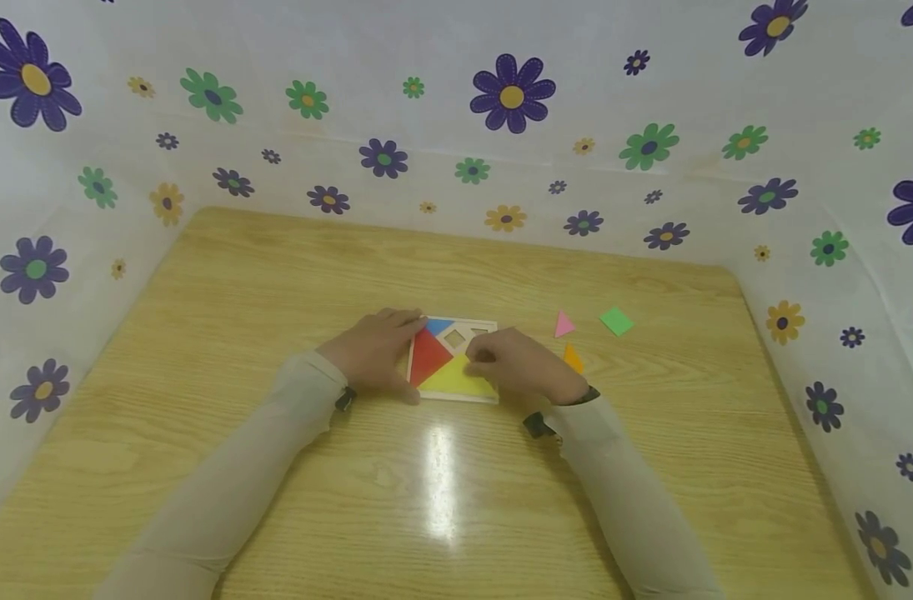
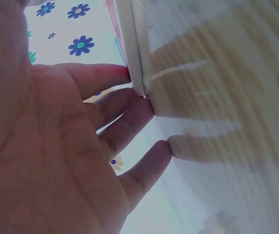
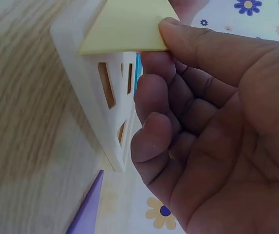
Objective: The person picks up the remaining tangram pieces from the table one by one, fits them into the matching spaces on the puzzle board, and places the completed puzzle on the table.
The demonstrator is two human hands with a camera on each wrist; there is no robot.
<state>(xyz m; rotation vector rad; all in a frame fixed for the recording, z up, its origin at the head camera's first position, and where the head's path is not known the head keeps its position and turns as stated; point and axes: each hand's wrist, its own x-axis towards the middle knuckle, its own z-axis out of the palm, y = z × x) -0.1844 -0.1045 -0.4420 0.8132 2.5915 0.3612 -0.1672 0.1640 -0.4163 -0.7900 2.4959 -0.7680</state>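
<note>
A white tangram board [image 1: 459, 398] lies on the table, with a red triangle [image 1: 429, 357] and a blue triangle [image 1: 437, 324] in it. My left hand [image 1: 373, 352] rests along its left edge; the left wrist view shows fairly straight fingers [image 2: 149, 158] against the rim and tabletop. Thumb and index finger of my right hand [image 1: 527, 362] pinch a yellow triangle [image 3: 129, 29] by its edge. This piece is over the front part of the board, tilted up from it in the right wrist view. The other right fingers curl inward. Small wooden openings show in the board.
To the right of the board lie a pink triangle [image 1: 564, 325], a green square [image 1: 617, 322] and an orange piece [image 1: 573, 357], partly behind my right hand. A purple piece [image 3: 88, 207] shows in the right wrist view. Flower-print sheets [image 1: 441, 100] surround the wooden table [image 1: 336, 517].
</note>
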